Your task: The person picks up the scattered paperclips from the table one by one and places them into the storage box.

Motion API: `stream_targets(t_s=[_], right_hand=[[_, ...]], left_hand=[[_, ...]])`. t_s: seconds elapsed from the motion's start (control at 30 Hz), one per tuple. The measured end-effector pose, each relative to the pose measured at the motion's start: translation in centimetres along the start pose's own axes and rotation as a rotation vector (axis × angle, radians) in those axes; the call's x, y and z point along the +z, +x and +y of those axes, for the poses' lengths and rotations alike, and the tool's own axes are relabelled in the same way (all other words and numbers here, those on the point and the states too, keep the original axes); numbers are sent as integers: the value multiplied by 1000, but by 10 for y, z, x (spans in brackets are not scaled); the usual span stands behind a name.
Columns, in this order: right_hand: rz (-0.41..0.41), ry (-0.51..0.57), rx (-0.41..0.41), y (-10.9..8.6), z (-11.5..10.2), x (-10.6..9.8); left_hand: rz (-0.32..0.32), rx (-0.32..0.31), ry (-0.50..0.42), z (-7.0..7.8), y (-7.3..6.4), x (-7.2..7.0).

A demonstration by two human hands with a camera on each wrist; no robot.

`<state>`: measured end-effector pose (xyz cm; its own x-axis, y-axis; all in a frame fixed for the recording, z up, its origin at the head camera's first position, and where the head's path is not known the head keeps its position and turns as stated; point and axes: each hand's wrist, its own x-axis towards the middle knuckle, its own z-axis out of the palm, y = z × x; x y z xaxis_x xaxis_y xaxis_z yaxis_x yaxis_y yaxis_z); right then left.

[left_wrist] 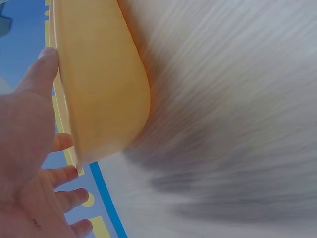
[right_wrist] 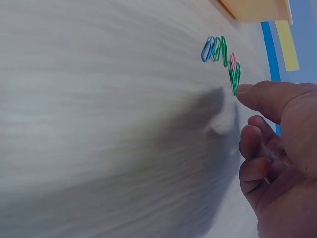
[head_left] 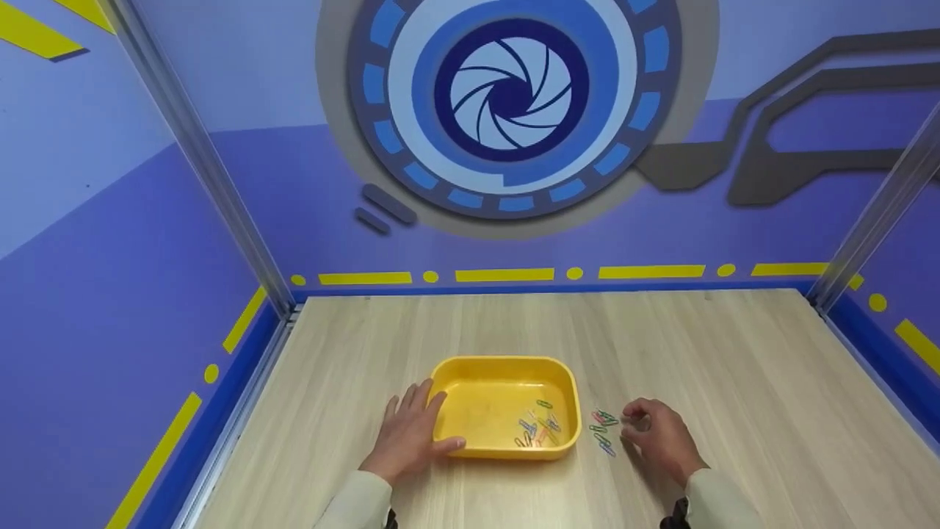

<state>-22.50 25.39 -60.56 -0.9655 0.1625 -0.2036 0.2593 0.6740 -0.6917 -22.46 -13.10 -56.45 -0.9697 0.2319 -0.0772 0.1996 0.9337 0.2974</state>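
My left hand (head_left: 408,435) rests against the left end of a yellow plastic tray (head_left: 505,361), its fingers fairly straight and the thumb on the near rim. In the left wrist view, the thumb and fingertips (left_wrist: 47,53) touch the tray's rim. Inside the tray, several coloured paper clips (head_left: 540,430) lie toward the right. Just right of the tray, a small group of green, blue and pink paper clips (right_wrist: 218,49) lies on the table. Close beside them is my right hand (head_left: 662,433), fingers loosely bent, a gap between thumb and index finger, nothing visible in it.
The pale wooden table (head_left: 352,338) ends at a blue and purple back wall (head_left: 294,198) with a printed round emblem. Metal posts (head_left: 213,169) stand at the back corners, and a side panel (head_left: 95,330) borders the left.
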Motion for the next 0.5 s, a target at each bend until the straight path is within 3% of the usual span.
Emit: stream_targets(t_s=[0.23, 0.5], right_hand=[[-7, 45, -8, 3, -2, 4], [-3, -26, -32, 8, -9, 9]], left_hand=[[-7, 1, -4, -2, 0, -2], [22, 46, 23, -4, -2, -1]])
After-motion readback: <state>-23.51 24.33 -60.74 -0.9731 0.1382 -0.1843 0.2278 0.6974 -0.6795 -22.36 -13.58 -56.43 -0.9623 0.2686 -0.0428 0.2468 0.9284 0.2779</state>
